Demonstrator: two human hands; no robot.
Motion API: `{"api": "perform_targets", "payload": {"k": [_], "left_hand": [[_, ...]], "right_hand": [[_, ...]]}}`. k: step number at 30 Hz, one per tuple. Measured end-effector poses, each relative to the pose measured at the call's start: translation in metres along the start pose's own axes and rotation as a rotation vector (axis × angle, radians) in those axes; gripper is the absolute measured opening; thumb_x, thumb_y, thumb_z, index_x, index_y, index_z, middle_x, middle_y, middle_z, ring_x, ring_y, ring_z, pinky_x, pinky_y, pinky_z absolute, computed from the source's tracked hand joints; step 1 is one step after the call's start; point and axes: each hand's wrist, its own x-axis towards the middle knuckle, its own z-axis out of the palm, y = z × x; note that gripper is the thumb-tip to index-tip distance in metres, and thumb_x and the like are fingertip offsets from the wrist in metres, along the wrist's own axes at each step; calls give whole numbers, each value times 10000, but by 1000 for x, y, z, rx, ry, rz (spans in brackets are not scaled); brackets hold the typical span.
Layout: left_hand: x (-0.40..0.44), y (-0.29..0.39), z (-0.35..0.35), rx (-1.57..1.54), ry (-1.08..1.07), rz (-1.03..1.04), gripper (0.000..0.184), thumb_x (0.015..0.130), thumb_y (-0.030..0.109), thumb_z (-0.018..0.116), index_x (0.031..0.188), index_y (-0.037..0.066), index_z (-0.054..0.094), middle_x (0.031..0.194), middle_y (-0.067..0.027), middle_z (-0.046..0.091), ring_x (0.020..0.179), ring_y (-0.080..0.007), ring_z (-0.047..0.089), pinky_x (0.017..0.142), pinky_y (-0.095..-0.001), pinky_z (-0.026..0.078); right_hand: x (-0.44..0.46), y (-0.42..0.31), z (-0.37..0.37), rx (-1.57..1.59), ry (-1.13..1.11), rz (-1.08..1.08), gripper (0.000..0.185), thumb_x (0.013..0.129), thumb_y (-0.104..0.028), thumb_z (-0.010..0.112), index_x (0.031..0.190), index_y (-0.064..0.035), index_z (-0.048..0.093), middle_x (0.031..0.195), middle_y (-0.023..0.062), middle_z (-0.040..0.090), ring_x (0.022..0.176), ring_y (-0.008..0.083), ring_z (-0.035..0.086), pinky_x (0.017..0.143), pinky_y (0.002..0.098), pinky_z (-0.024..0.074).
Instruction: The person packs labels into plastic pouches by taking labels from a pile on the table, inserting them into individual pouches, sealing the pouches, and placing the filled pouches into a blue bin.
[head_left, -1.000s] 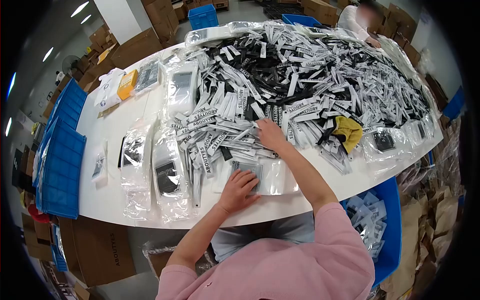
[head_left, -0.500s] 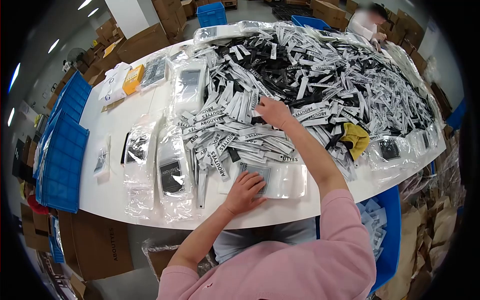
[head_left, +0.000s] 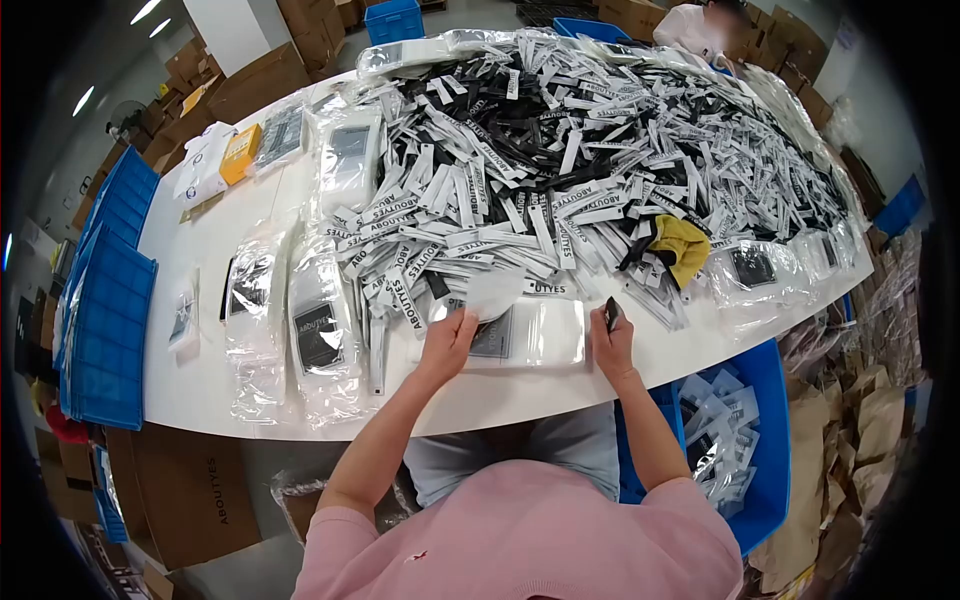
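My left hand (head_left: 449, 343) pinches the edge of a clear plastic bag (head_left: 494, 294), lifted over a stack of clear bags (head_left: 548, 334) at the table's front. Closed round a small black item (head_left: 612, 313), my right hand (head_left: 611, 341) is at the stack's right end. Behind both hands spreads a large heap of white and black ABOUTYES strips (head_left: 480, 190). A yellow and black glove or cloth (head_left: 680, 248) lies on the heap's right front part.
Packs of clear bags (head_left: 320, 340) lie on the table (head_left: 190, 390) to the left. Blue crates (head_left: 108, 340) stand beyond its left edge. A blue bin (head_left: 765, 440) with filled bags is at the lower right. Another person (head_left: 690, 30) is at the far right.
My right hand has left the heap and come down to the right of the bag stack, now with a black item. My left hand has lifted a bag off the stack.
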Motion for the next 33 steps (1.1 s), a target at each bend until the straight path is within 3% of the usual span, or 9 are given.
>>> {"api": "perform_targets", "payload": {"k": [4, 6, 11, 16, 20, 23, 24, 27, 33], "left_hand": [[5, 27, -1, 36, 31, 110, 247, 916, 207, 470, 949, -11, 580, 674, -141, 551, 575, -245, 496, 543, -346, 404], [-2, 44, 5, 145, 210, 432, 192, 862, 117, 519, 1011, 26, 601, 657, -111, 511, 571, -246, 482, 550, -340, 409], [-22, 68, 6, 537, 129, 861, 428, 690, 33, 585, 1109, 116, 615, 640, -30, 391, 631, -202, 442, 631, -310, 414], [-28, 68, 1, 618, 148, 1125, 527, 566, 22, 591, 1082, 115, 640, 644, -2, 351, 647, -181, 421, 587, -310, 373], [-37, 70, 2, 652, 67, 1031, 446, 643, 37, 626, 1084, 102, 636, 727, -14, 475, 720, -195, 490, 641, -305, 414], [-49, 76, 20, -269, -80, 232, 259, 904, 169, 532, 1093, -1, 584, 943, -85, 615, 869, -192, 604, 760, -326, 505], [-47, 73, 18, -268, -79, 231, 259, 904, 169, 532, 1093, -1, 584, 943, -85, 615, 869, -192, 604, 760, -326, 505], [-42, 84, 13, -792, -107, -149, 171, 885, 62, 516, 988, -48, 598, 773, -26, 625, 694, -71, 585, 662, -240, 505], [-26, 65, 17, -284, -47, 72, 131, 792, 7, 585, 907, -11, 645, 706, 5, 599, 639, -21, 487, 559, -206, 419]], "right_hand": [[4, -34, 0, -112, -128, -113, 258, 867, -174, 593, 711, -15, 462, 515, 81, 378, 479, 123, 341, 456, 296, 335], [2, -49, 9, -45, -141, -96, 273, 870, -187, 588, 697, -17, 466, 510, 56, 415, 483, 119, 330, 454, 281, 318], [15, -113, 13, 351, -401, 596, 218, 873, -208, 579, 735, -43, 543, 474, -10, 426, 353, 69, 353, 339, 234, 241], [21, -120, 8, 378, -532, 618, 237, 846, -243, 614, 793, -15, 578, 493, 26, 505, 358, 78, 399, 335, 224, 280], [17, -122, 12, 335, -590, 499, 200, 826, -206, 629, 784, -14, 592, 539, 32, 536, 423, 83, 456, 401, 225, 351], [5, -127, 22, -37, -646, 159, 177, 810, -171, 631, 803, 4, 603, 596, 71, 548, 529, 121, 521, 504, 294, 415], [3, -133, 24, -92, -678, -98, 170, 814, -166, 619, 813, 1, 590, 612, 108, 531, 537, 173, 512, 528, 324, 414], [-2, -150, 31, -39, -581, -189, 186, 821, -174, 617, 773, -1, 569, 607, 127, 528, 514, 213, 488, 518, 318, 406], [-3, -135, 40, -144, -529, -245, 104, 777, -108, 627, 802, -21, 576, 659, 117, 547, 536, 264, 487, 515, 333, 405]]}}
